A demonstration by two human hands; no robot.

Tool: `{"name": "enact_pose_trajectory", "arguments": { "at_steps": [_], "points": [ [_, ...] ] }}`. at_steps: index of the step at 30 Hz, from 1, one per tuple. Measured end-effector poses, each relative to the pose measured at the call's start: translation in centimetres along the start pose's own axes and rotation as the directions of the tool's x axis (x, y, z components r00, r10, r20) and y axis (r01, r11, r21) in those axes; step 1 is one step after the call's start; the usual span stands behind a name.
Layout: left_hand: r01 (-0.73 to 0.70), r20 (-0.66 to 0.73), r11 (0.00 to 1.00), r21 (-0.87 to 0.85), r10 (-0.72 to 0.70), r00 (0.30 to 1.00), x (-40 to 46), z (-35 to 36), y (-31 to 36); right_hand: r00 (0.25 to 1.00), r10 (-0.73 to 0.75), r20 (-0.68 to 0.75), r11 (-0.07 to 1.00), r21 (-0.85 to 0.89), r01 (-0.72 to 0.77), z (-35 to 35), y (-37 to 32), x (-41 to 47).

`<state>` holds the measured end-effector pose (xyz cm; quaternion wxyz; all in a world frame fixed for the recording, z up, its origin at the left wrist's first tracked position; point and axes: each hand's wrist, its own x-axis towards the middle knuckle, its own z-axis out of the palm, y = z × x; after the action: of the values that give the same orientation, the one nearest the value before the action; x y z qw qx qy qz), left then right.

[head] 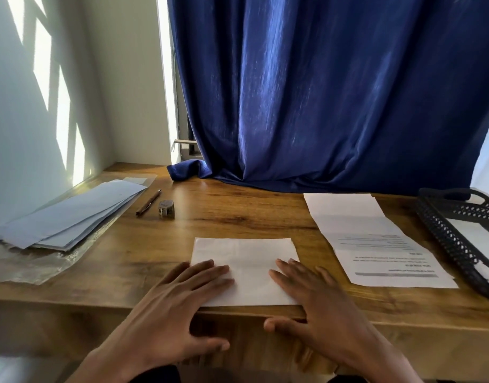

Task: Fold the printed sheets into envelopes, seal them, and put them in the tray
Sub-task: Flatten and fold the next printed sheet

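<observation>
A folded white sheet [246, 261] lies at the desk's front edge. My left hand [179, 305] presses flat on its near left part, fingers spread and straight. My right hand [318, 302] lies flat on its near right part, thumb hanging over the desk edge. To the right lies a creased printed sheet [376, 244], text upside down. A pile of pale blue envelopes [69, 214] sits at the far left on clear plastic wrap. The black mesh tray [456, 244] stands at the right edge with white paper inside.
A pen [148, 202] and a small grey tape roll [166, 208] lie beside the envelopes. A dark blue curtain [334, 92] hangs behind the wooden desk [238, 214], its hem resting on the desktop. A white wall runs along the left.
</observation>
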<state>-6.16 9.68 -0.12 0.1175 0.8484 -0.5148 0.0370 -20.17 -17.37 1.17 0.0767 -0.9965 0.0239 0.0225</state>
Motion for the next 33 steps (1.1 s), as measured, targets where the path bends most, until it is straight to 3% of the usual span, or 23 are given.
{"name": "enact_pose_trajectory", "arguments": {
  "at_steps": [4, 8, 14, 19, 23, 26, 33],
  "points": [
    [-0.093, -0.172, 0.991, -0.092, 0.076, 0.982, -1.7, 0.5, -0.1, 0.988, -0.107, -0.115, 0.992, -0.076, 0.098, 1.3, 0.6, -2.1],
    [-0.126, -0.265, 0.943, -0.308, 0.043, 0.963, -2.0, 0.4, -0.5, 0.946, -0.148, -0.289, 0.974, 0.121, 0.189, 1.1, 1.3, -2.9],
    [-0.094, -0.313, 0.842, -0.531, -0.091, 0.945, -0.6, -0.5, -1.3, 0.913, 0.075, -0.402, 0.798, 0.574, 0.187, 0.1, 1.8, -1.7],
    [0.000, -0.343, 0.766, -0.643, -0.287, 0.894, 2.5, -1.4, -2.1, 0.879, 0.236, -0.414, 0.760, 0.643, 0.099, -1.1, 1.6, 1.0],
    [0.145, -0.364, 0.839, -0.524, -0.375, 0.852, 4.2, -0.9, -2.7, 0.858, 0.318, -0.404, 0.794, 0.608, -0.008, -0.5, 1.6, 2.6],
    [0.337, -0.223, 0.859, -0.385, -0.441, 0.869, 4.7, -0.3, -2.8, 0.873, 0.303, -0.383, 0.883, 0.457, -0.105, 0.4, 1.9, 3.0],
    [0.330, -0.212, 0.899, -0.289, -0.396, 0.893, 4.4, 0.1, -2.7, 0.876, 0.281, -0.392, 0.922, 0.364, -0.133, 0.7, 1.8, 3.1]
  ]
}}
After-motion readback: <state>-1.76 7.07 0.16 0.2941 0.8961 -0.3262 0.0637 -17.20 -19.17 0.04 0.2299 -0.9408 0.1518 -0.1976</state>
